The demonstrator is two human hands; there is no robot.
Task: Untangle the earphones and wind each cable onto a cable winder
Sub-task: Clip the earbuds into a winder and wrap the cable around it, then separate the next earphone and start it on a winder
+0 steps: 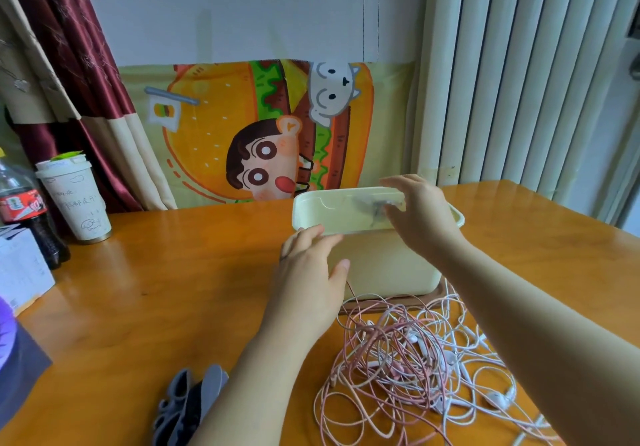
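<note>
On the orange counter (pixel 173 289), tangled earphones (pixel 398 359) lie just before a cream box (pixel 381 265), my left hand (pixel 308 269) spread on its rim, my right hand (pixel 420 210) perhaps pinching something blurred (pixel 372 208), a burger cloth (pixel 214 126) behind.

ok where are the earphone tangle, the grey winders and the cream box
earphone tangle (pixel 391 352), head view, middle pink loops
grey winders (pixel 209 390), head view, light grey piece
cream box (pixel 381 265), head view, front wall

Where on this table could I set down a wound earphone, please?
Bare wood stretches between the cup and the cream box, down to the grey winders; also right of the box. The earphone tangle crowds the near right.
</note>
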